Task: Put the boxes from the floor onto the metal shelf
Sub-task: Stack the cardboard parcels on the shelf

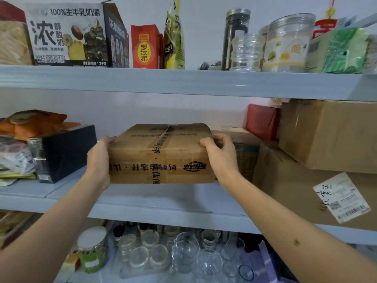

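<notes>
A brown cardboard box (163, 154), sealed with printed tape, sits on the middle board of the grey metal shelf (163, 201), in the gap at its centre. My left hand (100, 160) grips the box's left side, thumb over the top edge. My right hand (220, 156) grips its right side, fingers curled over the top right corner. Both forearms reach up from the bottom of the view.
A black box (63, 152) and food bags stand left of the gap. Large cardboard boxes (326, 135) are stacked on the right, a red box (262, 121) behind them. Cartons and jars fill the upper board; glasses (183, 254) crowd the lower one.
</notes>
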